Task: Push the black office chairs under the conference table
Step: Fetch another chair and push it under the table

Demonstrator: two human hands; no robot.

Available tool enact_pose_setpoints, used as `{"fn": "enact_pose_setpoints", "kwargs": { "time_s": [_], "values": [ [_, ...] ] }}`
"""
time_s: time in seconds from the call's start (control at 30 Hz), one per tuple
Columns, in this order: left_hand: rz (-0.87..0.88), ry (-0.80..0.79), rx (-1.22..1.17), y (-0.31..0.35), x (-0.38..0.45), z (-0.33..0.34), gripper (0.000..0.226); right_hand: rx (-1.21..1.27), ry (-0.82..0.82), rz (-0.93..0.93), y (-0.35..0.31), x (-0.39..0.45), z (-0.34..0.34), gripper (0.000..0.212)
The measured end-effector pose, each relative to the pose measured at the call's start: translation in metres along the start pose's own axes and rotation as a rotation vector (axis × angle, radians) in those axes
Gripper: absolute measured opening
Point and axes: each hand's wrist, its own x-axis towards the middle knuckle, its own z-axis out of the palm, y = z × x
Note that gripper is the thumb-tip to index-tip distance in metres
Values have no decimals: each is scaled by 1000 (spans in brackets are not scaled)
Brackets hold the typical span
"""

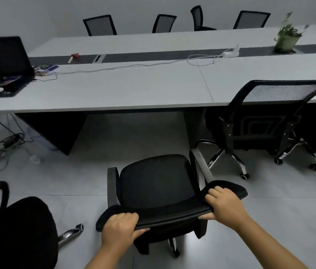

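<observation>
Your left hand (121, 227) and right hand (224, 205) clasp the chair (157, 183) back's top edge; ahead, the table (133, 90) gap waits. Right neighbour (269, 117) seems tucked; left chair (17, 230) isn't.

The chair (159, 185) both hands grip is black, seat and armrests alike. Left of the left hand (119, 228), another seat (21, 230) is black too. Beyond the right hand (225, 205), a black-framed chair (265, 117) has grey mesh and chrome legs. The table (133, 90) ahead is pale grey with 1 dark stripe, white cable (133, 66) and green plant (287, 33).
</observation>
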Motion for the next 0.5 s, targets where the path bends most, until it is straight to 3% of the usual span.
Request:
{"fn": "enact_pose_setpoints", "kwargs": {
  "time_s": [0.1, 0.2, 0.37, 0.5],
  "values": [
    [-13, -10, 20, -16, 36, 12, 59, 23, 33, 3, 20, 29, 22, 75],
    [-13, 7, 51, -33, 74, 24, 73, 39, 58, 10, 39, 61, 39, 74],
    [5, -40, 73, -59, 134, 48, 74, 18, 83, 21, 69, 108, 65, 73],
    [-4, -114, 92, -81, 189, 72, 60, -5, 118, 28, 101, 148, 90, 71]
  ]
}}
